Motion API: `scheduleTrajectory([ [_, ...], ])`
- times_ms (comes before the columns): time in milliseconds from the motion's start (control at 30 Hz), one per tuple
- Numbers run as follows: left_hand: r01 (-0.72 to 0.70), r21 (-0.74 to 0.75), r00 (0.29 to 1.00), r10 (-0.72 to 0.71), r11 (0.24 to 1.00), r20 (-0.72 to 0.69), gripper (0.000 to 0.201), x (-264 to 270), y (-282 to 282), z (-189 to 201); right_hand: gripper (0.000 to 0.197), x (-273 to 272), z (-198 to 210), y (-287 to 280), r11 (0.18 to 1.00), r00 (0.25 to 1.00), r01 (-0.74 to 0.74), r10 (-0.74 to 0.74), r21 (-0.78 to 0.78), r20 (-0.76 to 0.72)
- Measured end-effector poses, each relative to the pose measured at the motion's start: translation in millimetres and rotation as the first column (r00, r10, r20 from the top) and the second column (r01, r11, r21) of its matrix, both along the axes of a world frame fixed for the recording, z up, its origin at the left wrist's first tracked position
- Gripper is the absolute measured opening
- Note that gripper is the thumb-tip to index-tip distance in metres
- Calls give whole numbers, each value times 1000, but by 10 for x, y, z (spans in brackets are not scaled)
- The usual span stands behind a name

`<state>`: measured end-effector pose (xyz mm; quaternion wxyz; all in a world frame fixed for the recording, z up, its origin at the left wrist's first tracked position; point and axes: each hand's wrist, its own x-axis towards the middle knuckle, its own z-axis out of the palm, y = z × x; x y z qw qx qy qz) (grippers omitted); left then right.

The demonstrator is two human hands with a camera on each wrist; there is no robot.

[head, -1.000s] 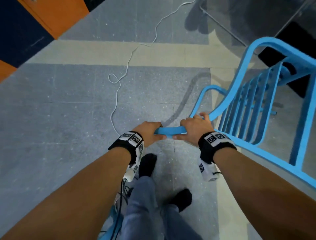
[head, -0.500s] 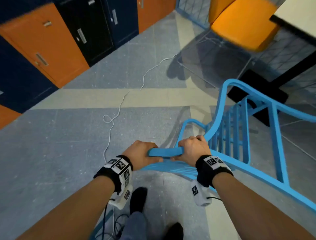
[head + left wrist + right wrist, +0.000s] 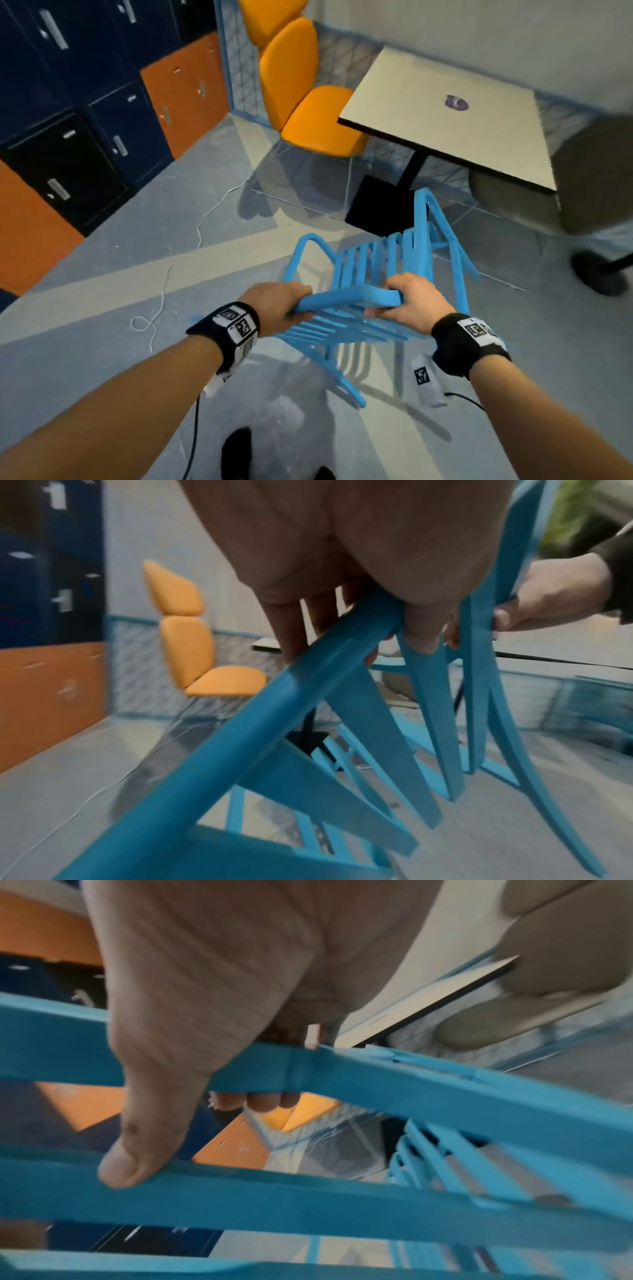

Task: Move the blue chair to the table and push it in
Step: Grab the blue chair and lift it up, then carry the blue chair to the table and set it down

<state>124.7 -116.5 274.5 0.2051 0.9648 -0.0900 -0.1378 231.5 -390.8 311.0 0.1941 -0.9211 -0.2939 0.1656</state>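
Observation:
The blue chair (image 3: 373, 274) of slatted metal is tipped over in front of me, its seat facing the table. My left hand (image 3: 284, 306) grips the left end of its top rail. My right hand (image 3: 407, 301) grips the right end of the same rail. In the left wrist view my left hand (image 3: 342, 588) curls over a blue bar of the chair (image 3: 274, 723). The right wrist view shows my right hand (image 3: 192, 1042) wrapped round a rail of the chair (image 3: 411, 1085), thumb on the bar below. The cream square table (image 3: 455, 116) stands just beyond the chair.
An orange chair (image 3: 308, 102) stands left of the table and a grey chair (image 3: 589, 178) to its right. The table's black base (image 3: 373, 205) lies just past the blue chair. Lockers (image 3: 102, 120) line the left wall. A white cord (image 3: 161, 294) trails across the floor.
My view has swung up and right, bringing the table and the orange chair into sight. The blue chair has turned with both hands still on its rail and now points at the table.

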Motion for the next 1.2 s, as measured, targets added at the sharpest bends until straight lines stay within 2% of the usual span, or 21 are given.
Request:
scheduleTrajectory([
  [100, 198, 135, 975, -209, 971, 72, 21, 241, -612, 285, 38, -269, 88, -727, 985, 986, 165, -165, 56, -4],
  [167, 320, 230, 932, -349, 919, 101, 22, 331, -1062, 423, 33, -539, 69, -1184, 963, 966, 250, -255, 102, 46],
  [300, 452, 377, 849, -519, 808, 95, 25, 289, -1925, 584, 26, -1104, -221, -1932, 879, 886, 434, -456, 198, 87],
  [433, 545, 430, 775, -629, 720, 70, 19, 184, -2607, 624, 18, -1529, -542, -2393, 718, 746, 641, -666, 273, -2],
  [567, 607, 399, 741, -671, 687, 27, 19, -60, -3041, 486, 22, -1940, -830, -2612, 468, 532, 828, -830, 309, -168],
  [667, 680, 384, 688, -725, 625, -39, 18, -340, -3316, 195, 31, -2347, -1133, -2827, 387, 453, 878, -864, 283, -222],
  [767, 729, 401, 633, -769, 555, -85, 28, -616, -3607, -92, 41, -2757, -1422, -3026, 266, 326, 941, -875, 207, -357],
  [867, 745, 398, 604, -795, 534, -63, 28, -733, -3785, -210, 47, -2968, -1447, -3114, 207, 290, 950, -860, 232, -420],
  [933, 734, 376, 626, -778, 565, -53, 30, -750, -3774, -217, 57, -3034, -1312, -3178, 223, 281, 959, -839, 177, -467],
  [1033, 722, 276, 675, -733, 634, -85, 47, -593, -3584, -228, 78, -3136, -1015, -3289, 361, 347, 931, -821, 58, -454],
  [1067, 709, 248, 698, -707, 660, -115, 55, -512, -3483, -220, 78, -3147, -883, -3294, 370, 369, 925, -829, 82, -421],
  [1100, 696, 236, 716, -681, 678, -153, 64, -420, -3363, -221, 75, -3128, -753, -3272, 386, 405, 914, -845, 124, -350],
  [1133, 686, 233, 727, -656, 689, -203, 73, -335, -3231, -220, 71, -3089, -624, -3199, 437, 469, 883, -844, 171, -260],
  [1200, 681, 252, 730, -611, 688, -305, 87, -201, -2942, -220, 62, -2927, -462, -2919, 631, 646, 760, -760, 153, -70],
])
